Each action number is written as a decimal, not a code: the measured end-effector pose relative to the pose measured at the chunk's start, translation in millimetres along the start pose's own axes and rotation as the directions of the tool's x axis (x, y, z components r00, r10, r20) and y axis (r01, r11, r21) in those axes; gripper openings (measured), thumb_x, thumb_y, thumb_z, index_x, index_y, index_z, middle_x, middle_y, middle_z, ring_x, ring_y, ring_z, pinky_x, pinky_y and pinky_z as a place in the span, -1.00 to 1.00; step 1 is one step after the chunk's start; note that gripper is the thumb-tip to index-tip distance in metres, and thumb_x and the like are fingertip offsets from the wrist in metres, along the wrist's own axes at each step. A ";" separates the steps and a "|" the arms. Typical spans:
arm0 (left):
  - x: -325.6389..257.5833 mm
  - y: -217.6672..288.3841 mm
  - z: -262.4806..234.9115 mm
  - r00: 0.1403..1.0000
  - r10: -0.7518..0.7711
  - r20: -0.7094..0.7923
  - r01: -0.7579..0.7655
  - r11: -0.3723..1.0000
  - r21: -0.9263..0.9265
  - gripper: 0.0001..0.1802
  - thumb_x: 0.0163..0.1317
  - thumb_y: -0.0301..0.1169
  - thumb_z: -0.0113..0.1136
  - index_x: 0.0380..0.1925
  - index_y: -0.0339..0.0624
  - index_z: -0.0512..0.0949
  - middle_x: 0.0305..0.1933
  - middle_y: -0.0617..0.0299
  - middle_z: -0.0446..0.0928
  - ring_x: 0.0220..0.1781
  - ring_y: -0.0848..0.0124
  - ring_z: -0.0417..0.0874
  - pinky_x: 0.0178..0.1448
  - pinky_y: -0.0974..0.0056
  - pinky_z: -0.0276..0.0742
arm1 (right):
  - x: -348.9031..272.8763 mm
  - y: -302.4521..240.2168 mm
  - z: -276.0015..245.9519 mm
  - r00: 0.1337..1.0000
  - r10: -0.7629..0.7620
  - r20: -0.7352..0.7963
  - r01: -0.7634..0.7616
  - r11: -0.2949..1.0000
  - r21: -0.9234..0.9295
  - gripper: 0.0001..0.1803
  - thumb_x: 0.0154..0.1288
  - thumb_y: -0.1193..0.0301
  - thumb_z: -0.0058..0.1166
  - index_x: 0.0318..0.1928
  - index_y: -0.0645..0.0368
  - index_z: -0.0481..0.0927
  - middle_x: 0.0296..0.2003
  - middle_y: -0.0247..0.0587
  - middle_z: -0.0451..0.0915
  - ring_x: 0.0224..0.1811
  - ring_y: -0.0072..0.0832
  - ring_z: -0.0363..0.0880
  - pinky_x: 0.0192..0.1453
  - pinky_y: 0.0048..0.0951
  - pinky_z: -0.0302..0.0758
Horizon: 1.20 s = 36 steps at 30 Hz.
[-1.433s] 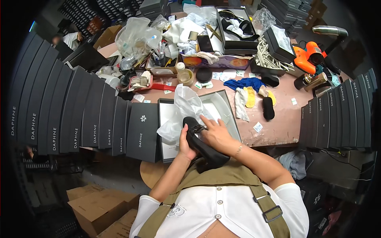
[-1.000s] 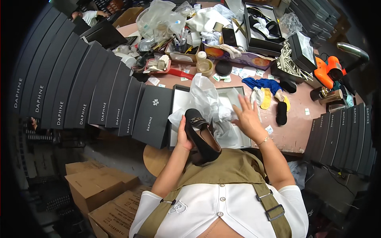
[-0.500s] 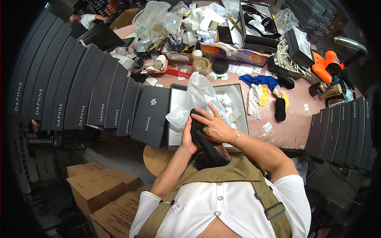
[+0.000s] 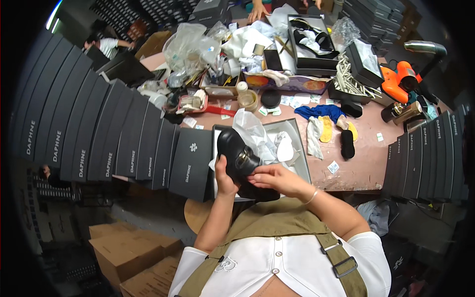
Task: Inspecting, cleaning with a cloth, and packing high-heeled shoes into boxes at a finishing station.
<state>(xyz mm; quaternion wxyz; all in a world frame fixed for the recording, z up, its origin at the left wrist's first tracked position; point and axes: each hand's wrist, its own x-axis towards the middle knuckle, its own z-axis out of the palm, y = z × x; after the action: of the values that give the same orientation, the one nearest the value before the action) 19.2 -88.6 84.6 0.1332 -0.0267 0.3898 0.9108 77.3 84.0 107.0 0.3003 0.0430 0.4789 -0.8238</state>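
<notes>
Black shoe [image 4: 230,142]: judged light; upper probably pliant, sole firmer; smooth toe likely a little slippery and easily scuffed. Best hold: sides at mid-length, off the metal ornament [image 4: 244,158]. Rounded toe, slight sheen. Held above the near edge of the open box [image 4: 303,153]. Left hand [image 4: 226,179] clamped round its side; right hand's [image 4: 276,179] fingertips at the opening, pinch or touch unclear.

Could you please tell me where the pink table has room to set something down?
The pink table is barest at its front right, between the open shoebox and the right-hand boxes, in front of the nearer black pad; a small packet lies near the shoebox. Crowded: the left, lined with upright boxes, and the back, heaped with plastic bags and pale rods.
</notes>
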 end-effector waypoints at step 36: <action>-63.8 44.6 101.2 0.511 0.363 0.779 -0.732 0.658 0.174 -0.88 0.15 -0.57 0.07 -0.30 -0.34 0.55 -0.12 -0.05 0.52 -0.06 0.04 0.60 0.15 -0.12 0.52 | -69.7 35.8 27.3 0.872 -0.453 0.186 0.201 0.678 0.707 0.06 -0.19 0.05 0.52 0.29 0.19 0.23 0.16 -0.28 0.41 0.24 -0.46 0.38 0.38 -0.32 0.25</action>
<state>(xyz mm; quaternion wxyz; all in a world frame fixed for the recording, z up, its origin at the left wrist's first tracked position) 74.5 -59.7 195.9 -0.0382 0.4756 0.5120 0.7143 159.3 80.5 119.3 0.1890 -0.0860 0.0911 -0.9739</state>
